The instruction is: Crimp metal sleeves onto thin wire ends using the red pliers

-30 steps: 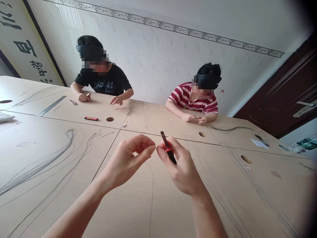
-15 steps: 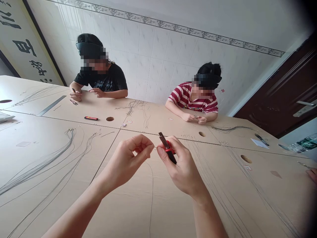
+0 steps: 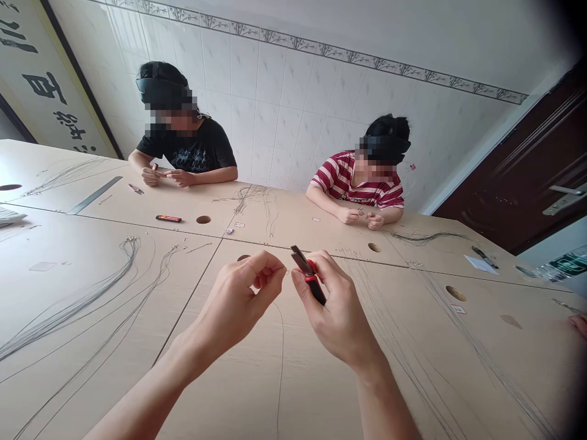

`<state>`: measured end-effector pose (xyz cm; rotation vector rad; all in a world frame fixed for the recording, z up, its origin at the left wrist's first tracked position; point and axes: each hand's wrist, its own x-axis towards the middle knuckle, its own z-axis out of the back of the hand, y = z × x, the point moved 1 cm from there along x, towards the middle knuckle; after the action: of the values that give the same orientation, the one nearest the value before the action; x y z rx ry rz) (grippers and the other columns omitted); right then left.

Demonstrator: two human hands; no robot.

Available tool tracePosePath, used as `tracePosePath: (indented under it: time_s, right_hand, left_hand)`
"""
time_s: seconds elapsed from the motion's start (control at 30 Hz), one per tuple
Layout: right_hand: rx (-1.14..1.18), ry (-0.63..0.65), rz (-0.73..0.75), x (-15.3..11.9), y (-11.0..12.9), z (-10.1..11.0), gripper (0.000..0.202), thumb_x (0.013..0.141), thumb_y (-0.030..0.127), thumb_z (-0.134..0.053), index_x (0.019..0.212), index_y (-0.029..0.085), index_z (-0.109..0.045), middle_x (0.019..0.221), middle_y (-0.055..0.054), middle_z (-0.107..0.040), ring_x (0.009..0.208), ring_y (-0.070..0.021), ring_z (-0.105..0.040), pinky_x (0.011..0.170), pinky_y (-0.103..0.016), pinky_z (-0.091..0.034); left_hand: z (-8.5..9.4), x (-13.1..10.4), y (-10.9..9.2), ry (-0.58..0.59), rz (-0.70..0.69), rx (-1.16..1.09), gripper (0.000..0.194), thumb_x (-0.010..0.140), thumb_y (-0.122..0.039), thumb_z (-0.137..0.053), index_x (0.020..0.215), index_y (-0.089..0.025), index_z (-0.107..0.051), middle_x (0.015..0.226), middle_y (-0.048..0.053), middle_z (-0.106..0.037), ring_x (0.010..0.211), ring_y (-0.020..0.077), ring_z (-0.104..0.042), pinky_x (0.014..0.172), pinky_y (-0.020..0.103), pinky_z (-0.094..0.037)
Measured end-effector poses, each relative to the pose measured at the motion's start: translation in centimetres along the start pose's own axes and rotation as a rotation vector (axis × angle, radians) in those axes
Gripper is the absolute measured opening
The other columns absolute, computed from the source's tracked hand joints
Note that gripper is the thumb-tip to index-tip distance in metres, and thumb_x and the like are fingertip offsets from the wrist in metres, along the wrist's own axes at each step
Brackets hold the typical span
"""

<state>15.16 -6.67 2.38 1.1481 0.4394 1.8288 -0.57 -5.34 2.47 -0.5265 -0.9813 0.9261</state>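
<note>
My left hand (image 3: 243, 299) is pinched around the end of a thin cord (image 3: 282, 348), which hangs down toward the table's near edge. A tiny loop or ring shows at those fingertips, too small to make out well. Wrapped round small pliers (image 3: 314, 286) with red and black handles is my right hand (image 3: 337, 302). The dark jaws of the pliers point up and to the left, a little apart, beside my left fingertips and not visibly touching the loop.
Bundles of thin cords (image 3: 114, 278) lie at left, with more cords at right. A red and black knife (image 3: 169, 219), a steel ruler (image 3: 96, 194) and table holes (image 3: 375, 247) are further back. Two people sit opposite. Another person's hand (image 3: 580, 322) is at far right.
The plier jaws have tilted further left and moved slightly lower. My left hand has shifted slightly left. Across the table, the person in black has brought both hands together.
</note>
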Motion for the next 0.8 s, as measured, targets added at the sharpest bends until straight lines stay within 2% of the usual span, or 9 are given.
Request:
tracePosePath:
  time_s: [0.17, 0.37, 0.53, 0.8]
  right_hand:
    - [0.008, -0.009, 0.002, 0.00, 0.08, -0.29, 0.007, 0.094, 0.017, -0.050, 0.088, 0.020, -0.051, 0.085, -0.002, -0.052, 0.078, -0.0159, -0.051, 0.071, -0.029, -0.043]
    - [-0.009, -0.099, 0.006, 0.13, -0.04, -0.23, 0.005, 0.094, 0.024, -0.054, 0.092, 0.020, -0.055, 0.090, -0.003, -0.056, 0.084, -0.0171, -0.055, 0.075, -0.030, -0.046]
    - [-0.038, -0.101, 0.028, 0.08, -0.06, -0.39, 0.005, 0.093, 0.017, -0.053, 0.090, 0.020, -0.054, 0.088, -0.003, -0.056, 0.082, -0.0174, -0.055, 0.075, -0.030, -0.045]
    - [-0.107, -0.099, 0.070, 0.08, -0.42, -0.61, 0.007, 0.090, 0.013, -0.051, 0.092, 0.020, -0.052, 0.090, -0.004, -0.056, 0.084, -0.0192, -0.054, 0.074, -0.032, -0.044]
  left_hand:
    - [-0.27, -0.18, -0.03, -0.060, -0.065, 0.047, 0.013, 0.092, -0.019, -0.052, 0.080, -0.020, -0.058, 0.064, -0.004, -0.055, 0.058, 0.0083, -0.048, 0.047, 0.017, -0.037]
    - [-0.14, -0.07, -0.07, -0.120, -0.116, 0.061, 0.014, 0.089, -0.013, -0.054, 0.078, -0.020, -0.056, 0.063, -0.006, -0.055, 0.057, 0.0067, -0.047, 0.048, 0.015, -0.038]
    - [-0.27, -0.04, -0.12, -0.122, -0.162, 0.052, 0.013, 0.089, -0.010, -0.055, 0.080, -0.019, -0.058, 0.062, -0.007, -0.055, 0.056, 0.0057, -0.047, 0.051, 0.015, -0.040]
    - [-0.59, -0.04, 0.12, -0.120, -0.164, 0.086, 0.012, 0.089, -0.011, -0.055, 0.081, -0.020, -0.057, 0.062, -0.007, -0.052, 0.056, 0.0050, -0.045, 0.045, 0.012, -0.035]
